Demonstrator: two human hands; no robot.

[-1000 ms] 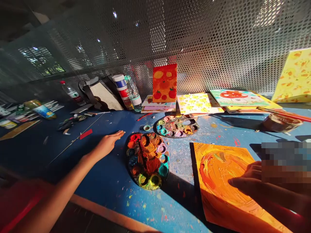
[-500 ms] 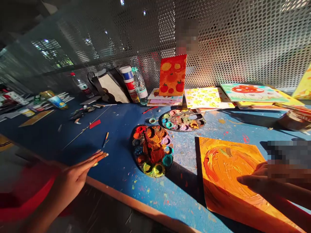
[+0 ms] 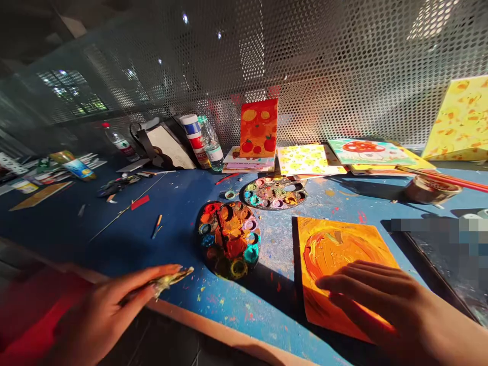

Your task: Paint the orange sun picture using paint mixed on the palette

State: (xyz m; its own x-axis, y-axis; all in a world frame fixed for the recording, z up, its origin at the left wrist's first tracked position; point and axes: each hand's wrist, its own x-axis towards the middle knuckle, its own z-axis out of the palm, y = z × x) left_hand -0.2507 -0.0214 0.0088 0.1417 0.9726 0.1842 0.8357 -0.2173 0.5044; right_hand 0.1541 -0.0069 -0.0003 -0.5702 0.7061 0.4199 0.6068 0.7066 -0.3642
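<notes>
My left hand [image 3: 114, 305] hovers at the near edge of the blue table [image 3: 179, 239], its fingers pressed together on a small paint-caked tool [image 3: 173, 278] whose tip points right. My right hand [image 3: 381, 305] lies flat with fingers spread on the orange pumpkin painting [image 3: 335, 254], covering its near part. A round palette [image 3: 229, 246] thick with orange, red and teal paint sits between the two hands.
A second round palette [image 3: 275, 192] lies behind the first. At the back stand an upright orange fruit painting [image 3: 258, 127], flat canvases [image 3: 310, 160], paint jars [image 3: 192, 134] and a water bottle [image 3: 211, 142]. A small brush [image 3: 156, 226] lies left of the palette. A brush cup [image 3: 430, 189] stands right.
My left hand drew back from beside the palette to the table's near edge and now grips a paint-caked tool. My right hand slid further onto the pumpkin painting.
</notes>
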